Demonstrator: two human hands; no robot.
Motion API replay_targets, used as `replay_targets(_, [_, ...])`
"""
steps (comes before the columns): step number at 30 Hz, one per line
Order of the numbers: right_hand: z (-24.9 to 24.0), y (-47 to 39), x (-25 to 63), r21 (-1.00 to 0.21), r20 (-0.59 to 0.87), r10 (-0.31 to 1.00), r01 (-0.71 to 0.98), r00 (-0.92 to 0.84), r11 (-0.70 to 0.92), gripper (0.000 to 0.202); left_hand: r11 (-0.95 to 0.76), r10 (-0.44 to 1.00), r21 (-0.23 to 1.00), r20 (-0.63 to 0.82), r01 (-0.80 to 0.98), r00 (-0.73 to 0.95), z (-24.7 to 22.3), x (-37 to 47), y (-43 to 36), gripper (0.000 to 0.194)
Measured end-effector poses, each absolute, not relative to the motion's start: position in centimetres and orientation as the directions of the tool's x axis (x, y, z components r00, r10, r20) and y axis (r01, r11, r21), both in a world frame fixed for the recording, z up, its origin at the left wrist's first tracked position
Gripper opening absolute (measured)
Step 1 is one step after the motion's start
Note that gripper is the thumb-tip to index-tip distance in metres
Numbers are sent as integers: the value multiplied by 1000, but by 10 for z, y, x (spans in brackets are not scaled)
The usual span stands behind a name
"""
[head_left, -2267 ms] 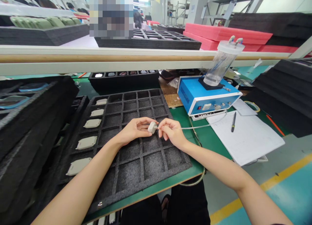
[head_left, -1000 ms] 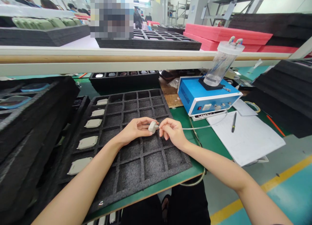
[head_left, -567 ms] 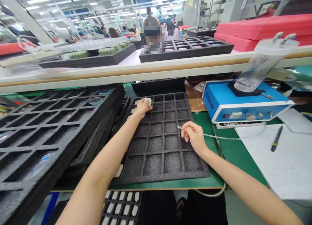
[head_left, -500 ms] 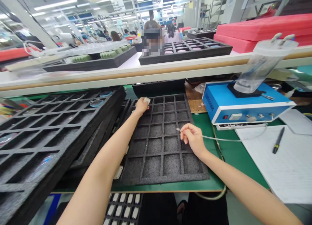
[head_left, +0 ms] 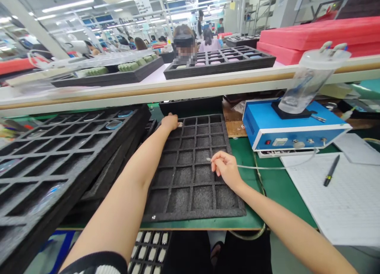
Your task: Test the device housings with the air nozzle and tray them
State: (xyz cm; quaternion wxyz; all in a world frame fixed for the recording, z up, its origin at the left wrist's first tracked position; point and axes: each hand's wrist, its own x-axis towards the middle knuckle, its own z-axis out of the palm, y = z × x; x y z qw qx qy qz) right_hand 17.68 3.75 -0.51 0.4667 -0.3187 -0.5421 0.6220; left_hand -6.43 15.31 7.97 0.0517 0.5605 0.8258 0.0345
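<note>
moved away from the right hand [head_left: 224,167] since the earlier frame, the left hand [head_left: 170,121] has gone from mid-tray to the far left corner of the dark foam tray [head_left: 202,215], taking the pale piece [head_left: 180,124] with it. in the head view, that piece shows low at the corner, just beside the left fingers; whether they grip it or have let go, i cannot tell. the right hand pinches the thin clear tube [head_left: 261,168] over the tray, its tip pointing left. the tube trails across the green bench [head_left: 242,151] and the papers [head_left: 308,203] toward the blue box [head_left: 297,137], which carries a clear cylinder [head_left: 303,86]. a pen [head_left: 331,171] lies on the papers.
</note>
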Motion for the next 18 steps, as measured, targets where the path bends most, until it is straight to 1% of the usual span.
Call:
replay_targets(2, [-4,37,179,-975,110,929,-222,-353,31,8,351,935,25,-65,936,-349,90,-39,139,21])
replay_targets(4, [-3,37,180,-977,122,936,-205,-330,55,7,330,940,-39,-83,943,-332,94,-9,111,16])
replay_targets(6, [-3,38,181,-977,132,939,-202,-319,69,7,291,951,-80,-86,953,-297,98,19,72,14])
replay_targets(8, [-5,39,180,-976,134,936,-205,-326,69,7,233,966,-96,-90,968,-241,108,36,28,10])
replay_targets(9, [-5,39,180,-976,136,932,-204,-335,70,7,185,976,-106,-93,977,-195,117,35,7,11])
replay_targets(10, [-6,39,181,-977,139,929,-201,-344,72,7,102,991,-154,-67,983,-114,127,27,-12,20])
replay_targets(11, [-7,38,181,-977,143,926,-199,-350,76,7,112,993,-229,-10,967,-118,140,12,-28,30])
replay_targets(12, [-7,38,182,-977,146,925,-199,-351,79,7,197,980,-304,100,932,-174,153,-10,-39,37])
replay_targets(13, [-7,37,182,-976,146,925,-202,-350,77,6,294,948,-359,226,886,-224,166,-39,-45,42])
replay_targets(14, [-7,37,183,-976,141,928,-205,-345,72,6,389,909,-394,310,832,-278,177,-71,-47,44])
replay_targets(15, [-7,37,183,-976,133,931,-207,-341,64,6,461,879,-414,334,785,-340,185,-106,-45,44])
replay_targets(16, [-7,37,183,-977,124,931,-206,-343,54,6,504,861,-414,304,758,-407,191,-140,-41,41])
replay_targets(17, [-7,37,183,-978,116,930,-202,-349,46,6,527,850,-388,247,756,-466,195,-173,-35,37])
replay_targets(18, [-7,37,183,-980,109,926,-194,-360,40,6,535,845,-333,211,776,-492,195,-202,-29,34])
